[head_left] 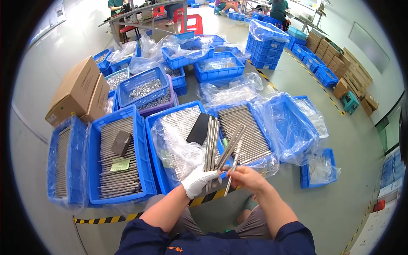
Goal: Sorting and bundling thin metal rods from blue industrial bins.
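My left hand (199, 180), in a white glove, is closed round a bundle of long metal rods (211, 144) that fan out upward. My bare right hand (247, 177) pinches one thin metal rod (233, 168), held slanted beside the bundle. Both hands are over the near edge of a blue crate (154, 146) with a plastic bag and rows of bright rods. A black flat block (199, 128) lies on those rods. To the right, another crate holds rows of darker rods (245, 132).
More blue crates of rods (149, 170) stand at the left, one with a brown block (122, 143) and a yellow-green note (120, 164). Behind are cardboard boxes (74, 91), baskets of small metal parts (146, 89) and stacked crates (264, 46). Farther back, people sit near tables.
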